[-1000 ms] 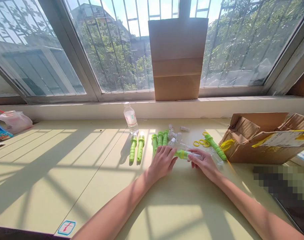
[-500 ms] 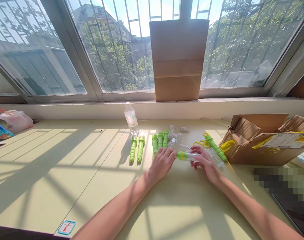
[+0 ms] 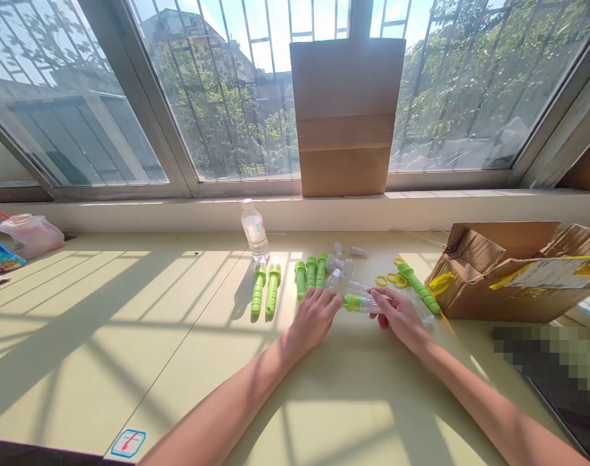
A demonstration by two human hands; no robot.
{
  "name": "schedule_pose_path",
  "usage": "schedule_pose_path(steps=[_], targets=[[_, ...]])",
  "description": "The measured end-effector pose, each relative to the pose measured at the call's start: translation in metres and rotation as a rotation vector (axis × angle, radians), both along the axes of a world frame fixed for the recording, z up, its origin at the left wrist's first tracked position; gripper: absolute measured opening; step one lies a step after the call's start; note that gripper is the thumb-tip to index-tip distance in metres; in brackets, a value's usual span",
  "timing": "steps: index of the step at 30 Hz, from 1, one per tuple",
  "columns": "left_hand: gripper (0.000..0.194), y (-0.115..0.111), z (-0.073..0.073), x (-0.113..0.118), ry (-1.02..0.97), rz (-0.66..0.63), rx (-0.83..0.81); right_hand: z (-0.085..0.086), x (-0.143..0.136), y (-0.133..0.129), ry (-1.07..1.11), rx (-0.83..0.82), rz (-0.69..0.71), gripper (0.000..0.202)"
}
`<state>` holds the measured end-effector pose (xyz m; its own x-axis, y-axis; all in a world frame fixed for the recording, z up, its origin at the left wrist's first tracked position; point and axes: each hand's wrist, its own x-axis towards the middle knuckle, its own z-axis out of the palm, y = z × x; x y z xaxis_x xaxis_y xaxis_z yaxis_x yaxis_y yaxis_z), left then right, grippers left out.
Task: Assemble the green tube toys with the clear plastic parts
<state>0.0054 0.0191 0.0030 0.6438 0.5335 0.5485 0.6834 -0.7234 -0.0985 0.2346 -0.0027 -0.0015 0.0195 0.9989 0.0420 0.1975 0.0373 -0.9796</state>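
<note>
1. Change: half a second ago the fingers of the right hand lie extended and loose along the clear tube; now the thumb and fingers are closed on it again. The left hand holds its position.
2. Meaning: this appears to be a re-grip, as would suit turning the tube against the other part. Whether the joint is tight cannot be told.
3. State of hands: the left is clamped over the green handle, hiding most of it; the right pinches the tube near the yellow band. The hands are apart, linked by the held assembly.
4. Location: the assembly lies roughly level at the centre of the frame, just above the surface or touching it; which, cannot be told.
5. Bottle: upright, upper centre-left, capped, with clear liquid inside.
6. Cardboard box: right of frame, flaps open; the interior is not visible. Yellow material shows at its left side.
7. Pink container: far left of frame; contents cannot be made out.
8. Loose clear pieces: beyond the hands, lying in a cluster; no contents discernible.
</note>
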Motion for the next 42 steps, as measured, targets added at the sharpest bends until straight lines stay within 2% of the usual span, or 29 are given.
schedule_pose_path(steps=[7,12,18,23,29,33,38,42], targets=[[0.034,-0.0012,0.0012,0.0011,-0.006,-0.019,0.071,-0.0002,-0.0025,-0.0013,0.001,-0.054,0.013,0.045],[0.024,0.0016,-0.0010,0.0021,-0.041,0.010,0.052,-0.0005,-0.0051,-0.0051,0.025,0.060,0.058,0.046],[0.029,0.0012,-0.0016,0.0016,-0.023,0.022,0.019,-0.0019,-0.0031,-0.0043,-0.012,0.104,0.056,0.041],[0.037,-0.0011,0.0004,0.0008,-0.005,0.009,0.039,0.0016,-0.0006,-0.0024,-0.039,0.068,0.071,0.040],[0.038,-0.0027,0.0006,0.0023,-0.001,-0.034,0.066,0.0053,-0.0013,-0.0048,-0.037,-0.007,0.086,0.047],[0.033,-0.0014,0.0000,0.0019,0.003,-0.011,0.083,0.0036,-0.0035,-0.0074,-0.128,0.096,0.081,0.042],[0.030,-0.0004,-0.0012,0.0024,-0.019,0.035,0.072,0.0041,-0.0048,-0.0089,-0.347,0.272,0.063,0.031],[0.029,0.0007,0.0001,0.0034,-0.026,0.058,0.066,0.0005,-0.0052,-0.0064,-0.481,0.366,0.016,0.033]])
